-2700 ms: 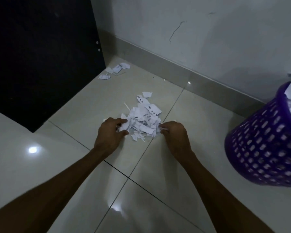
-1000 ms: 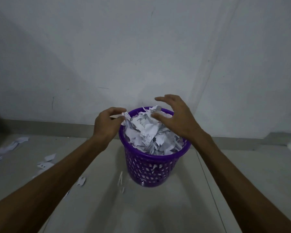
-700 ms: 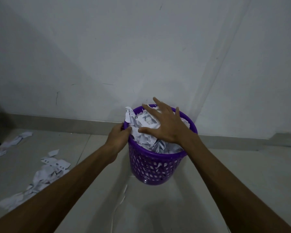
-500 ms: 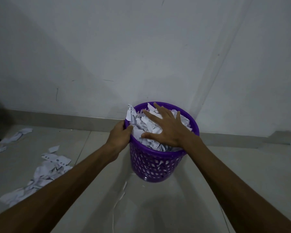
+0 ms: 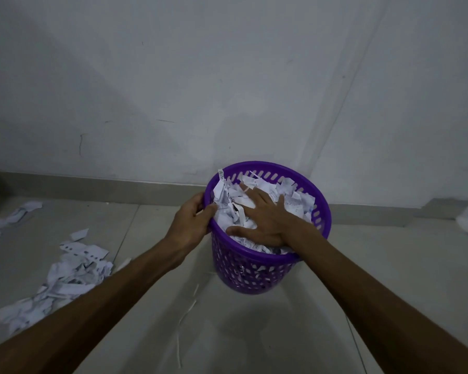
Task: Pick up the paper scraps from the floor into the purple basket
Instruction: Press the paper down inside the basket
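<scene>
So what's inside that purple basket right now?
The purple basket is packed with white paper scraps. The right hand lies flat on them; the left hand grips the rim. Whatever lies beneath the top layer is hidden.

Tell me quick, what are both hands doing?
Left hand: grips the purple basket by its rim.
Right hand: open, pressing flat on the paper scraps inside.

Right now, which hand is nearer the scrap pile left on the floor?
Left. The left hand grips the purple basket rim on the side facing the floor pile; the right hand presses paper inside the basket, farther away.
</scene>
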